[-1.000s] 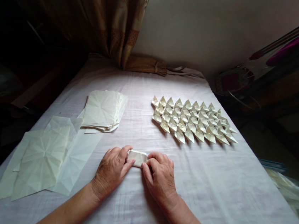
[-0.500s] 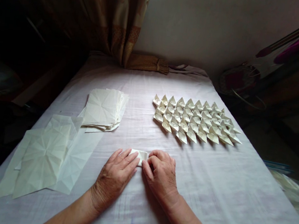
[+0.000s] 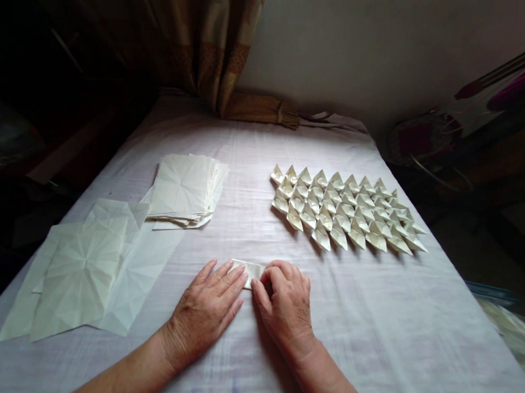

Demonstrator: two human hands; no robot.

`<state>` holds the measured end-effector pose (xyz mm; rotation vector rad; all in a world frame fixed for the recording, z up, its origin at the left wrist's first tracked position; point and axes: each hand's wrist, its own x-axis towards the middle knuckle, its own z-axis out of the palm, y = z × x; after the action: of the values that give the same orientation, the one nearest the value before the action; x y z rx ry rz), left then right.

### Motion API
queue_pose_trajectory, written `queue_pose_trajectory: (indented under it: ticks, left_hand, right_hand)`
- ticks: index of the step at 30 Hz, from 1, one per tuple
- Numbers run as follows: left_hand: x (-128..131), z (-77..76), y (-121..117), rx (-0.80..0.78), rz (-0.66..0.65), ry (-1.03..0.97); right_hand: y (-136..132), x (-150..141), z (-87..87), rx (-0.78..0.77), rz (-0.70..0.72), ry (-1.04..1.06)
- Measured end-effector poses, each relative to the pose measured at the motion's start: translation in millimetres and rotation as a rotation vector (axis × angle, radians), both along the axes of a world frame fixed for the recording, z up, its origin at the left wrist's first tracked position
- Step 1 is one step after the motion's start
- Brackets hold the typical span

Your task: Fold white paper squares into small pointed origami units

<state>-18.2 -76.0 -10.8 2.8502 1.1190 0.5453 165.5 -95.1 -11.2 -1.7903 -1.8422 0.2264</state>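
Observation:
A small folded piece of white paper [image 3: 253, 272] lies on the cloth-covered surface between my hands. My left hand [image 3: 206, 306] rests flat, its outstretched fingertips pressing on the paper's left part. My right hand [image 3: 285, 299] is curled, with thumb and forefinger pinching the paper's right edge. Both hands partly cover the paper. Beyond my right hand stand several folded paper boats [image 3: 343, 211] in close, slanting rows. A stack of creased paper squares [image 3: 182, 185] lies beyond my left hand.
Loose creased sheets [image 3: 83, 271] spread over the left side. A pale cloth [image 3: 393, 335] covers the flat surface. A brown curtain [image 3: 228, 55] hangs down to its far edge by the wall. Plastic bags [image 3: 511, 326] lie past the right edge.
Hardly anything differs. My hands hold the same place on the folded paper, the right fingers shifting very slightly. The whole view has shifted a little.

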Motion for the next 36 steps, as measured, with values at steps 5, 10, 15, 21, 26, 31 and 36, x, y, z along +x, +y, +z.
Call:
queue_pose_trajectory:
  ticks: [5, 10, 15, 21, 26, 31, 36]
  left_hand:
    - [-2, 2.9, 0, 0.006, -0.02, 0.049]
    - [-6, 1.0, -3, -0.006, -0.024, 0.11]
    - [-10, 0.5, -4, -0.062, -0.057, 0.213]
    - [-23, 7.4, 8, -0.116, -0.191, 0.264]
    - [-36, 13.3, 12, -0.09, -0.199, 0.26]
    - [-41, 17.1, 11, -0.074, -0.198, 0.228]
    - [-40, 18.1, 14, -0.081, -0.194, 0.25]
  right_hand:
    - [-1, 0, -1.7, 0.015, 0.025, -0.018]
    - [-5, 2, -5.6, 0.075, 0.2, -0.176]
    - [-13, 24, -5.5, -0.004, 0.516, -0.31]
    - [-11, 48, 4.5, -0.1, 0.631, -0.313]
    - [-8, 55, 9.0, -0.094, 0.641, -0.295]
    - [-7, 57, 14.1, -0.037, 0.667, -0.301]
    - [-5, 43, 13.3, -0.017, 0.69, -0.26]
